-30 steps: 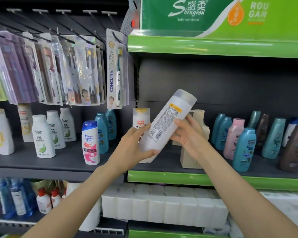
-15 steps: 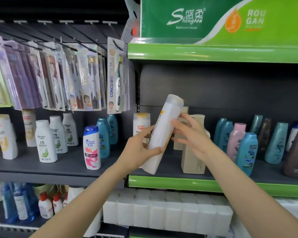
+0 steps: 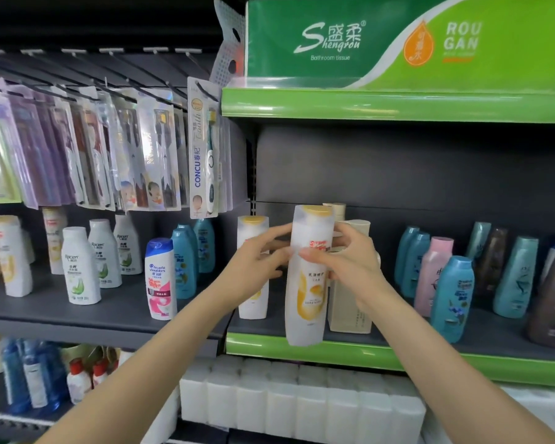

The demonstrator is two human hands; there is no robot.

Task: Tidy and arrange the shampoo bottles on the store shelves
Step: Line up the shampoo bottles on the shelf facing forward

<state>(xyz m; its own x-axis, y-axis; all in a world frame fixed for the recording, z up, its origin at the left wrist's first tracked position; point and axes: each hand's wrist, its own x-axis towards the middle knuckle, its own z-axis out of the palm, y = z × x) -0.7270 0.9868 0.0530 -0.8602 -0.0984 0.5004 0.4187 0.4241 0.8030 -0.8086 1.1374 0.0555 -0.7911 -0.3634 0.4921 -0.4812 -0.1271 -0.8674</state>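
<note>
Both hands are on the tall white bottle (image 3: 308,277) with the yellow cap, holding it upright, label out, just in front of the green shelf edge (image 3: 398,355). The left hand (image 3: 257,267) has its fingers curled round the left side, and the right hand (image 3: 343,261) pinches the label area from the right, so each grip is closed on the bottle.

Looks like the put-it-back step to me. I'd keep it upright and slide it into the gap between the matching white bottle (image 3: 253,267) and the beige bottle (image 3: 350,302), then set the base flat. Go slow, those neighbours are close and could tip. Line the label up with the row.
</note>
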